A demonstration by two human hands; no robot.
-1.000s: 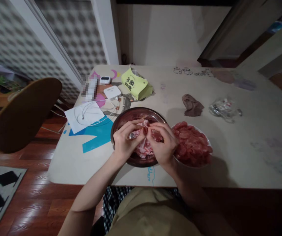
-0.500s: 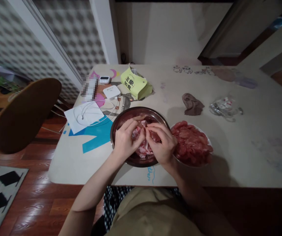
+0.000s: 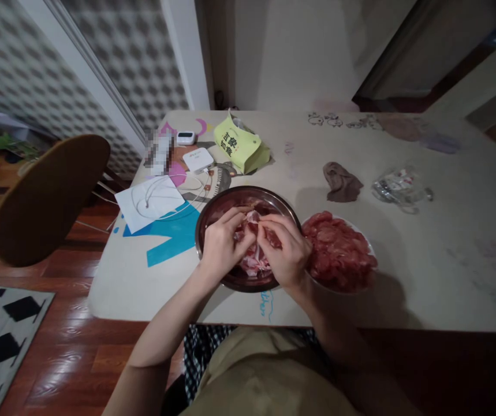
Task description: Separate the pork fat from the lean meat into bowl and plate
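Both hands work over a round metal bowl [image 3: 269, 199] that has raw meat in it. My left hand [image 3: 224, 242] is closed in a pinch on one side of a pale pink piece of raw meat [image 3: 253, 217]. From the other side my right hand [image 3: 288, 248] pinches the same piece, the two sets of fingertips close together. More raw meat [image 3: 254, 264] with whitish fat shows beneath the fingers. Touching or almost touching the bowl on the right is a white plate [image 3: 375, 260] heaped with sliced red meat [image 3: 338, 248].
A yellow-green paper bag [image 3: 243, 144] stands at the back, beside a white box [image 3: 198, 159] with a cable. White paper [image 3: 150, 202] lies to the left. A brown cloth [image 3: 342, 182] and a clear plastic bag [image 3: 401, 188] rest behind the plate. A chair [image 3: 48, 202] stands left.
My fingertips have drawn slightly apart around the meat piece, and my right thumb has shifted a little. The whole view has moved slightly; the bowl and plate stay put on the table.
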